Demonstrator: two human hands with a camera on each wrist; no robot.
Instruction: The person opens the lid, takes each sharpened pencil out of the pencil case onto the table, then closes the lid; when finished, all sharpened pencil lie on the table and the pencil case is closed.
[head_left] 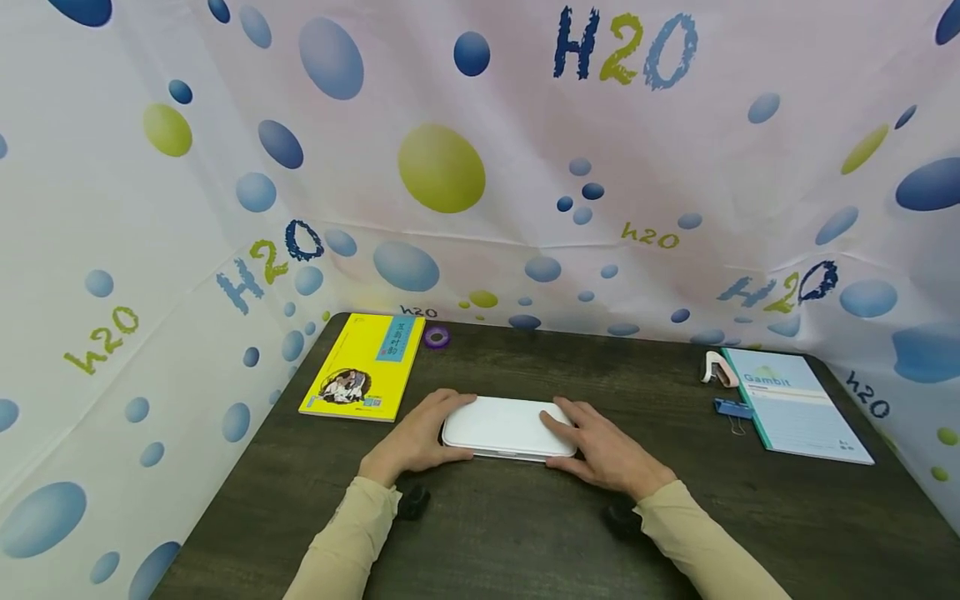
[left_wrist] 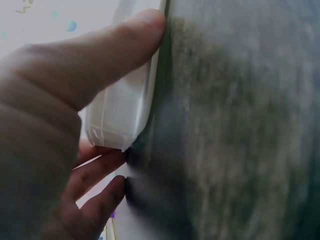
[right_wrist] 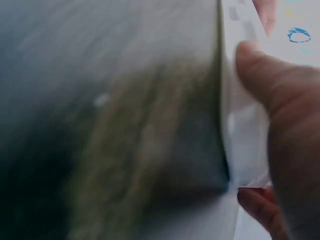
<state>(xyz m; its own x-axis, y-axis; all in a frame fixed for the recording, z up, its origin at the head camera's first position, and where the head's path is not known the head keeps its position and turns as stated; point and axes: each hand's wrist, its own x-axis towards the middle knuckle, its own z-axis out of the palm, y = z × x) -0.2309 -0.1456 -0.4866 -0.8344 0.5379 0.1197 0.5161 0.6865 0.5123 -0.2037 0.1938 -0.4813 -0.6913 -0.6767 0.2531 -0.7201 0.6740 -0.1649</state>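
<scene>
A flat white case (head_left: 510,427) with rounded corners lies on the dark table at the middle, its lid down. My left hand (head_left: 422,433) grips its left end, thumb along the front side and fingers toward the back corner. In the left wrist view, the thumb (left_wrist: 135,40) presses the side wall of the case (left_wrist: 120,110). My right hand (head_left: 603,446) holds the right end, with the thumb at the front side and one finger over the top. The right wrist view shows that thumb (right_wrist: 255,70) against the white wall (right_wrist: 245,130); the far fingers are partly hidden.
A yellow book (head_left: 367,367) lies at the left, with a purple tape roll (head_left: 437,337) beside it. On the right are a notebook (head_left: 798,408), a blue binder clip (head_left: 732,408) and a small white-and-pink stapler-like object (head_left: 720,369). A printed curtain (head_left: 510,267) borders the table (head_left: 510,533).
</scene>
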